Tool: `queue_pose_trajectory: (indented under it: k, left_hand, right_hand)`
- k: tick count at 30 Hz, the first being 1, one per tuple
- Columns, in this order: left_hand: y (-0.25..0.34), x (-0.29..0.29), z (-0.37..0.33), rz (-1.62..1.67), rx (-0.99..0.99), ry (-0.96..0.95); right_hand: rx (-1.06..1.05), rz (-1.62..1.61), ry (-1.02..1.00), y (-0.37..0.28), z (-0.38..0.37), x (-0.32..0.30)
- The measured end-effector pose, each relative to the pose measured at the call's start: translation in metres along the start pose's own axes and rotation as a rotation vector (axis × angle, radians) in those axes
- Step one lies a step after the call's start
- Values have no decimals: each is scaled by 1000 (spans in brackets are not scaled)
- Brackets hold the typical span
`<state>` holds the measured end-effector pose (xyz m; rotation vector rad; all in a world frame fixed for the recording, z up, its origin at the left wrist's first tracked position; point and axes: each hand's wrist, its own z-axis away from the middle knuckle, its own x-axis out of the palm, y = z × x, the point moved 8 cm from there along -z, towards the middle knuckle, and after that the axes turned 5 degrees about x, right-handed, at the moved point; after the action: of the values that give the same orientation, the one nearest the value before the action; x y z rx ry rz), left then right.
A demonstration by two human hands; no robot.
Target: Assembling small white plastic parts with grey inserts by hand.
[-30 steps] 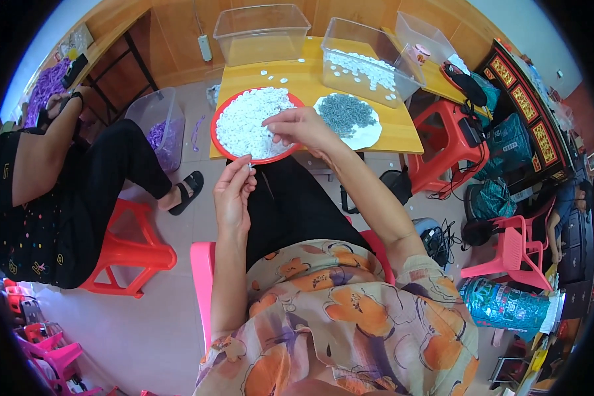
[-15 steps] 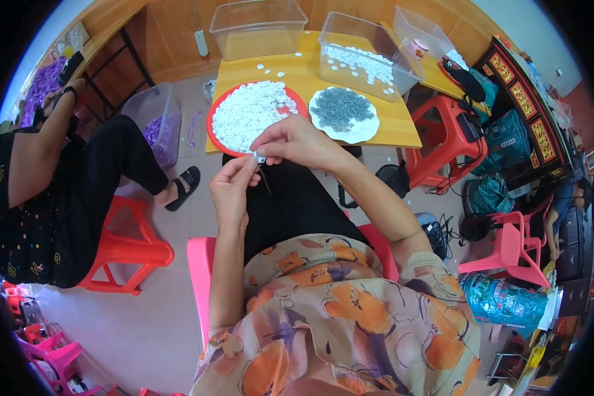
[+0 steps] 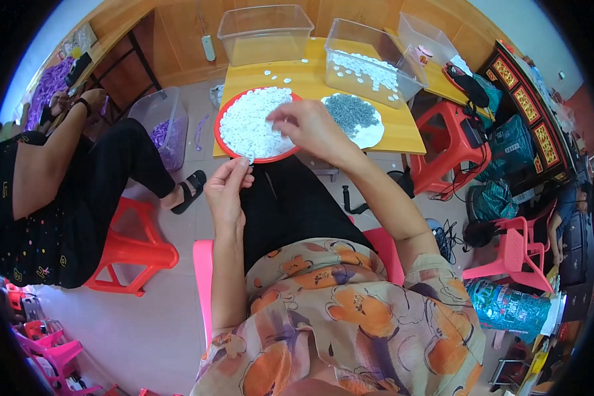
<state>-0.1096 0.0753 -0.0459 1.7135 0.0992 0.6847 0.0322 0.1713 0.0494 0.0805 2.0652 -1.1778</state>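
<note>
My left hand (image 3: 228, 185) pinches a small white plastic piece (image 3: 250, 160) between thumb and fingertips, just in front of the near rim of a round red tray (image 3: 220, 137). That tray is heaped with many similar white pieces (image 3: 249, 117). Over its right side hovers my right hand (image 3: 307, 129), fingers bent and slightly apart, a little blurred, with nothing visible in them. Right of this hand is a white plate (image 3: 371, 139) bearing a pile of small dark grey metal parts (image 3: 351, 112), like screws; my hand hides part of its left edge.
On the yellow table (image 3: 402, 135) stand a clear bin (image 3: 264, 39) and another clear bin (image 3: 363, 43) containing white pieces. Red stools (image 3: 442, 138) flank me. At left a co-worker's arm (image 3: 63, 155) reaches toward purple strips (image 3: 49, 86); more lie in a floor bin (image 3: 171, 142).
My right hand has left the white piece at my left fingertips and moved up and right over the tray. My left hand still grips the piece. The whole view has shifted slightly.
</note>
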Motion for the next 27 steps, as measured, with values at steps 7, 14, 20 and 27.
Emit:
queue_pose_trajectory:
  k: [7, 14, 20, 27]
  left_hand:
    - [11, 5, 4, 12, 40, -31]
    - [21, 23, 19, 6, 36, -91]
    - [37, 34, 31, -18, 114, -155]
    - [44, 45, 42, -25, 150, -187]
  right_hand:
    - [-97, 13, -76, -34, 15, 9]
    - [10, -437, -27, -24, 36, 17]
    - [-60, -376, -66, -43, 57, 6]
    - [39, -355, 95, -49, 84, -11]
